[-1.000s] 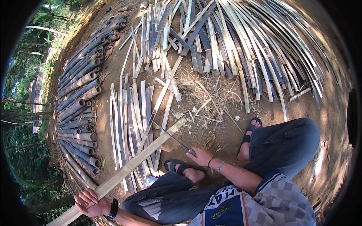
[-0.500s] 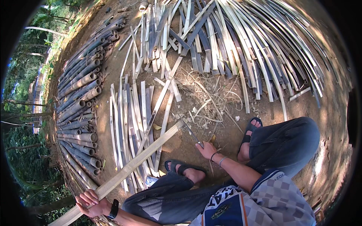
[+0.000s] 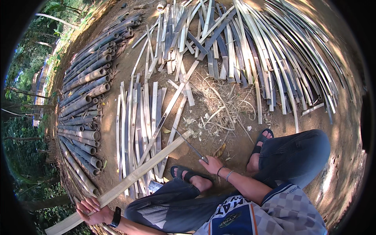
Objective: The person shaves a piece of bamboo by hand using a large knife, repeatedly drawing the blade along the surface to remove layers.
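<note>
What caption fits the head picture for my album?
Left hand holds a long bamboo strip; right hand holds a knife near its far end.

Open soil [image 3: 235,156] lies right of the right hand [image 3: 213,165]; a bamboo strip [image 3: 141,170] bars leftward.

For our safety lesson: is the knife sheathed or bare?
Bare: the knife shows uncovered from the right hand to its tip, crossing the strip.
</note>
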Tool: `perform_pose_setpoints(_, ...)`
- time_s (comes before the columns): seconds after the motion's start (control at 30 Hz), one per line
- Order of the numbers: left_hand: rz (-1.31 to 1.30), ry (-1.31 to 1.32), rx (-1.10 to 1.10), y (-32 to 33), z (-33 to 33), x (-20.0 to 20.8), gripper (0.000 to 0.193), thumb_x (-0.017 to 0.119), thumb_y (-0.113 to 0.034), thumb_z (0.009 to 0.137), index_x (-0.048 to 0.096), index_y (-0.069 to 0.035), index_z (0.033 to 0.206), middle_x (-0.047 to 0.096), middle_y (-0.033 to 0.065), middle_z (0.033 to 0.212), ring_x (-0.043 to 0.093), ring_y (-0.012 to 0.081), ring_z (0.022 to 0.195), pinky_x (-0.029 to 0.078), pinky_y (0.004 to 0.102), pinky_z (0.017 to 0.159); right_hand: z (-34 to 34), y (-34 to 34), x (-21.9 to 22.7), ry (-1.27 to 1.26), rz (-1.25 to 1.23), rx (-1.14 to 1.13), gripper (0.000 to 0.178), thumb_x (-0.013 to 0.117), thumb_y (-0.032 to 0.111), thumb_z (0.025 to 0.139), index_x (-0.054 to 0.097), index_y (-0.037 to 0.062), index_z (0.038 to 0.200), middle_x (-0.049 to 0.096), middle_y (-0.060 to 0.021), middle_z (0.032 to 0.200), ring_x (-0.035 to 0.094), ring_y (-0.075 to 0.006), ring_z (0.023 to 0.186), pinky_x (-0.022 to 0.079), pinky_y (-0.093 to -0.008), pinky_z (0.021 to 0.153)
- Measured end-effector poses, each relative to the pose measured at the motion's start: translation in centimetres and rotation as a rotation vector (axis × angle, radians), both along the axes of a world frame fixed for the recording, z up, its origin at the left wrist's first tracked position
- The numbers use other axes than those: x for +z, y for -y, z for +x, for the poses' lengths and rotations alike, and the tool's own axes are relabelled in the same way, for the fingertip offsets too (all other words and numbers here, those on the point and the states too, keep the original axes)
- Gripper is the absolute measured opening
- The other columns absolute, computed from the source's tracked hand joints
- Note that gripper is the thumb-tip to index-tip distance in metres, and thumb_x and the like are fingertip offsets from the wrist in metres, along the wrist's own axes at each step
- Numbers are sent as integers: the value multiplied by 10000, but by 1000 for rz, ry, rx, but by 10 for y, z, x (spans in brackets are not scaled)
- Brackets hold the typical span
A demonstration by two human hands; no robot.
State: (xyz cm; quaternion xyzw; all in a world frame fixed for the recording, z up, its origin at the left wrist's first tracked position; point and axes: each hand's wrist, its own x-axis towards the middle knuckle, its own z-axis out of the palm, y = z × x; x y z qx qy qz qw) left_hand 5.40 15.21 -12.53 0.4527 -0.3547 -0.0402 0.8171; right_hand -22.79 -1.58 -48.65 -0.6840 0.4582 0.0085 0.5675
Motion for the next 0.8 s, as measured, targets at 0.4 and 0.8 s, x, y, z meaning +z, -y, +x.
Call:
perform_pose_setpoints(0.4, -63, -106, 71, 35, 0, 7, 326, 395, -253, 979, 334, -138, 680, 337, -12, 476, 310, 71, 356, 282, 189, 358, -7, 13, -43, -115, 264, -76, 412, 593, 409, 890, 589, -2, 860, 646, -151, 722, 647, -280, 646, 498, -410, 649)
perform_pose_setpoints(0.8, 160, 83, 26, 168, -16, 49, 355, 447, -270, 944, 327, -131, 640, 302, -15, 463, 283, 85, 354, 258, 224, 376, 11, 18, 10, 126, 191, -162, 335, 509, 363, 972, 456, 67, 824, 463, -10, 569, 449, -102, 396, 387, -267, 349)
